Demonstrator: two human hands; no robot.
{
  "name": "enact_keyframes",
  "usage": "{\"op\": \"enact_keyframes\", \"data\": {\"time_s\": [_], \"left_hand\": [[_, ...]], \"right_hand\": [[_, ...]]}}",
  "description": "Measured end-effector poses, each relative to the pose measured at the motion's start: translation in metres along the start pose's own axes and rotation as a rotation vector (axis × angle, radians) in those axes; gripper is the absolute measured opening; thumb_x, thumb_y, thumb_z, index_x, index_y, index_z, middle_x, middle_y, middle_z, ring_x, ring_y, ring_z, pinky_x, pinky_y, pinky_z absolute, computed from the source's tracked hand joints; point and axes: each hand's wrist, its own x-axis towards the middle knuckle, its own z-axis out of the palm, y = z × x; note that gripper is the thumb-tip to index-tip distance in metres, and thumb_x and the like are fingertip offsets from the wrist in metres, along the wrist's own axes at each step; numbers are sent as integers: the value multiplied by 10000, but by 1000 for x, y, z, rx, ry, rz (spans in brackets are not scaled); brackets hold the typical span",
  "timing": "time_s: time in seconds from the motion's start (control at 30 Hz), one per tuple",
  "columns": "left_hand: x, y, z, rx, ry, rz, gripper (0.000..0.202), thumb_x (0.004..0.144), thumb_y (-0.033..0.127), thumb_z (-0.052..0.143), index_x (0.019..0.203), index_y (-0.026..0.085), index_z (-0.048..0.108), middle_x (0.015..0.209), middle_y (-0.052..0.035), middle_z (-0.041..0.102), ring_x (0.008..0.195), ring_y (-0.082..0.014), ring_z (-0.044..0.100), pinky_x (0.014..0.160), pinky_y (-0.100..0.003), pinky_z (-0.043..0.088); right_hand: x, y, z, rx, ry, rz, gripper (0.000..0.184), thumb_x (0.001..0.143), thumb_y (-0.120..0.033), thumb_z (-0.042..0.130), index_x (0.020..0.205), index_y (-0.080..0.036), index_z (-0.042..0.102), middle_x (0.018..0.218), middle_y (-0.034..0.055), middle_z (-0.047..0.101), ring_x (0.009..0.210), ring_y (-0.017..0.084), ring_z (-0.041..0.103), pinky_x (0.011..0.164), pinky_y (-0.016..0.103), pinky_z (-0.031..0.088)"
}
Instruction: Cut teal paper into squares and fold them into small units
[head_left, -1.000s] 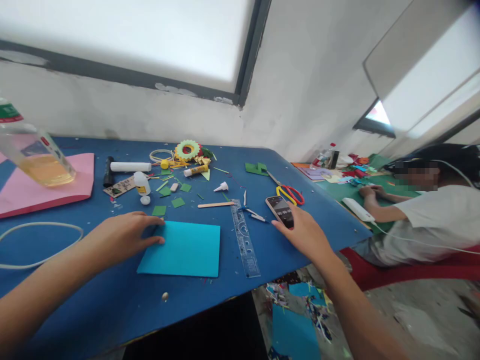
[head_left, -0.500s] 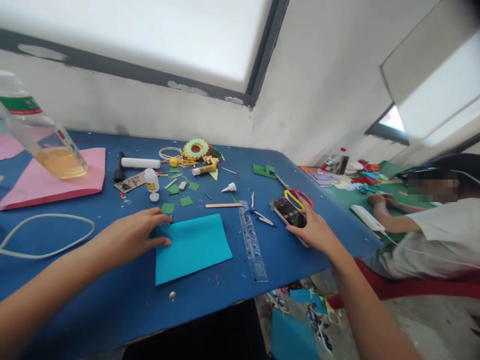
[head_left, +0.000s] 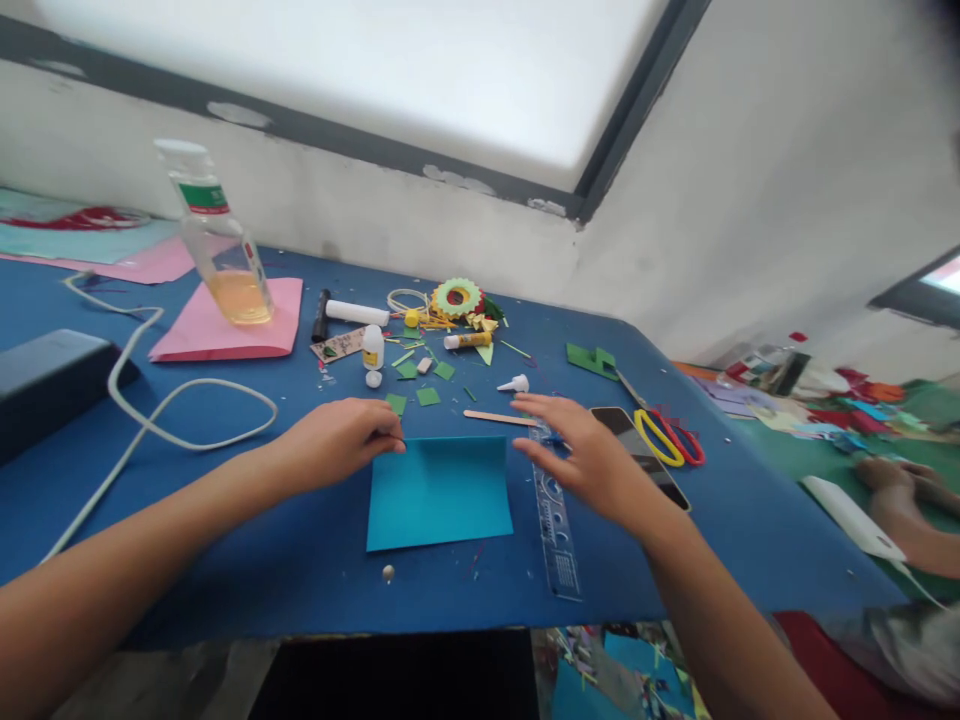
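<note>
A bright blue sheet of paper (head_left: 441,500) lies on the table in front of me, its far edge curling up slightly. My left hand (head_left: 349,438) is closed in a pinch on the paper's far left corner. Beside the far right corner, my right hand (head_left: 589,455) is spread open and holds nothing, just above the clear plastic ruler (head_left: 559,550). A wooden stick (head_left: 499,418) points toward that hand. Partly behind the right hand lies a phone (head_left: 660,480) with a dark screen, and scissors with red and yellow handles (head_left: 667,437) rest by it.
Toward the wall are a white glue bottle (head_left: 373,348), a glue stick (head_left: 469,341), green paper scraps (head_left: 428,397) and a white nozzle (head_left: 515,384). A drink bottle (head_left: 238,270) stands on pink paper (head_left: 187,335) at left. Another person's hands (head_left: 900,480) are at a green table on the right.
My right hand has let go of the phone and moved left toward the blue paper. The left fingers have closed on its corner, and the far edge has lifted. The view has swung left.
</note>
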Motion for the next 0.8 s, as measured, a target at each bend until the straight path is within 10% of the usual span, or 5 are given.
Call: {"op": "enact_keyframes", "data": {"time_s": [0.17,0.47,0.8], "left_hand": [[-1,1,-2,-49,103,57,202,856,286,476,788,186,639,751,-5,598,679,-125,554,618,-222,407],[-3,2,-9,-60,559,223,96,813,206,547,823,185,640,813,-25,643,740,-123,601,691,-236,476],[-3,16,-1,-198,1008,317,191,747,116,638,858,266,678,745,29,664,637,-100,573,545,-230,445]], "right_hand": [[41,-32,31,-60,-79,-223,213,871,-240,515,1014,-210,670,966,41,720,874,205,672,753,320,525],[29,-20,33,15,494,-207,213,886,-172,492,989,-246,664,904,7,733,794,162,685,728,279,516],[23,-32,29,254,312,-230,188,880,-256,502,898,-206,682,835,10,730,744,162,683,672,258,526]]}}
